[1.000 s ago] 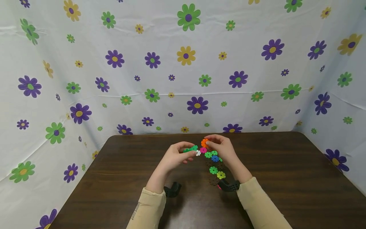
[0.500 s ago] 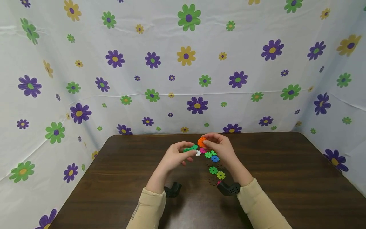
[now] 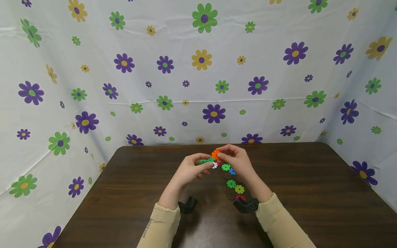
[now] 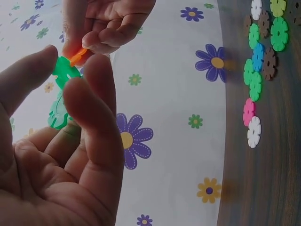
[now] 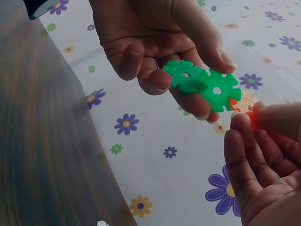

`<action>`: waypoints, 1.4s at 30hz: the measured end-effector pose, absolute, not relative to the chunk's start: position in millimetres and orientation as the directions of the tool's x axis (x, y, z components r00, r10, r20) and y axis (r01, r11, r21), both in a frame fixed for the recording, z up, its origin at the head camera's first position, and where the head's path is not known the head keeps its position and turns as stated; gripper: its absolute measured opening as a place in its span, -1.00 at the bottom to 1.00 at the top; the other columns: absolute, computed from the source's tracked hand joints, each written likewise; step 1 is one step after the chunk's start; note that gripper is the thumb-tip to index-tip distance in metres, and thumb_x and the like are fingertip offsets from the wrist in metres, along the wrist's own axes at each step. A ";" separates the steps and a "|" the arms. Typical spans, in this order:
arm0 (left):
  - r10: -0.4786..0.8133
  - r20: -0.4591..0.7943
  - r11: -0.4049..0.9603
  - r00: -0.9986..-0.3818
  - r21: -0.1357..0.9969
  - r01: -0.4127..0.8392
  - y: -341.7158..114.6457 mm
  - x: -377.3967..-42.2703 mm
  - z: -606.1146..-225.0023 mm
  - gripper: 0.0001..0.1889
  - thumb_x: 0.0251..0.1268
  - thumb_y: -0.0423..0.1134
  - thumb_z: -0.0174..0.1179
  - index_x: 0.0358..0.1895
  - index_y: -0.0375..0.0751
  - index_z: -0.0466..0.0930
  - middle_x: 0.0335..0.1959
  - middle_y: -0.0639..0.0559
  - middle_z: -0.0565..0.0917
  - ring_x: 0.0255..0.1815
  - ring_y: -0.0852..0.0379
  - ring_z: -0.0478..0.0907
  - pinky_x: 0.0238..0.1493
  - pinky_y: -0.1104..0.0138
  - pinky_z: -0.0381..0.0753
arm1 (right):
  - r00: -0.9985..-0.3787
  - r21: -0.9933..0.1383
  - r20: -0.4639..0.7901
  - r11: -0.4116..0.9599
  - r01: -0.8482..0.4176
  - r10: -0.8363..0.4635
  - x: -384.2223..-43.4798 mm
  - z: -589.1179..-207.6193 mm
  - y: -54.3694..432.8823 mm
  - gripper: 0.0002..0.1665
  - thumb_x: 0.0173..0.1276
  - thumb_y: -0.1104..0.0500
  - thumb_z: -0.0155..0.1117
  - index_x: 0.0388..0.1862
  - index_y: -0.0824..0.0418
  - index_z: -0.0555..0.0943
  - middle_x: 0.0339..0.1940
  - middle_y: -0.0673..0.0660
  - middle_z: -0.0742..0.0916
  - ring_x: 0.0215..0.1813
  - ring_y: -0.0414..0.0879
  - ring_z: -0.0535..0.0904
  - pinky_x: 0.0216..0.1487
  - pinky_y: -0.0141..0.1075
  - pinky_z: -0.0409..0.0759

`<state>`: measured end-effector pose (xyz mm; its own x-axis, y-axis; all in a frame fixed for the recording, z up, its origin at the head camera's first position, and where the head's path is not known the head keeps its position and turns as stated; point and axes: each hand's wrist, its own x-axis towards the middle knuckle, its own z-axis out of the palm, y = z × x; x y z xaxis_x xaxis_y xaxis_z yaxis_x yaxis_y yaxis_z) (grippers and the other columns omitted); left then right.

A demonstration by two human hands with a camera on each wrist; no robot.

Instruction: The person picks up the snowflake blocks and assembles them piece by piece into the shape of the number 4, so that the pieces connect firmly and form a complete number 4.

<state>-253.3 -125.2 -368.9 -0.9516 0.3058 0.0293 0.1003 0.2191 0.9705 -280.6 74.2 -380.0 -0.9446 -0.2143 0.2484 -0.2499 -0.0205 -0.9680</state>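
My left hand [image 3: 188, 169] pinches two joined green notched discs [image 5: 218, 90] between thumb and fingers. They are slotted together edge to edge, best seen in the right wrist view. An orange notched disc [image 3: 215, 154] is pinched in my right hand [image 3: 241, 162]. Its edge meets the rim of the outer green disc above the table; whether it sits in a slot I cannot tell. Fingertips cover part of the orange disc.
Loose notched discs lie on the dark wooden table [image 3: 139, 193] below and beside my hands: a white one [image 4: 254, 132], a pink one [image 4: 249, 112], a blue one [image 4: 258, 57], a yellow-green one [image 3: 239, 189], several green and brown ones. A flowered cloth [image 3: 186, 69] hangs behind the table.
My right hand has moved left with the orange disc, bringing it up against the green discs. The left hand has stayed almost still.
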 end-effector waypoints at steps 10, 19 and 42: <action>0.307 0.054 0.188 -0.950 0.975 0.117 -124.1 -256.1 -369.6 -0.61 0.31 -0.15 0.28 0.11 -0.29 0.59 -0.32 -0.08 0.70 -0.36 0.01 0.66 -0.26 0.04 0.64 | -0.943 -0.963 0.268 -0.062 -0.261 -0.198 -278.6 -379.3 71.9 -0.77 0.36 0.32 0.27 -0.09 0.47 0.62 -0.14 0.25 0.70 -0.30 -0.06 0.67 -0.21 -0.25 0.67; 0.327 0.019 0.174 -0.945 0.982 0.080 -122.5 -259.2 -370.3 -0.55 0.29 -0.10 0.29 0.15 -0.29 0.55 -0.24 -0.11 0.70 -0.33 -0.01 0.67 -0.25 0.12 0.65 | -0.948 -0.972 0.236 -0.069 -0.226 -0.212 -280.8 -378.1 74.9 -0.75 0.36 0.30 0.28 -0.07 0.46 0.61 -0.13 0.25 0.69 -0.29 -0.03 0.67 -0.19 -0.24 0.67; 0.339 -0.029 0.153 -0.941 0.988 0.025 -121.9 -259.7 -377.9 -0.58 0.35 -0.08 0.23 0.15 -0.26 0.52 -0.22 -0.06 0.65 -0.41 0.04 0.56 -0.33 0.27 0.57 | -0.918 -0.979 0.199 -0.031 -0.201 -0.342 -285.9 -384.4 78.0 -0.69 0.40 0.27 0.23 0.01 0.48 0.58 -0.15 0.25 0.71 -0.31 -0.05 0.66 -0.19 -0.23 0.66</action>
<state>-259.7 -121.9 -377.9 -0.9405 0.3385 -0.0291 0.0245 0.1532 0.9879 -285.9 78.0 -384.4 -0.9185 -0.3415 0.1995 -0.2009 -0.0315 -0.9791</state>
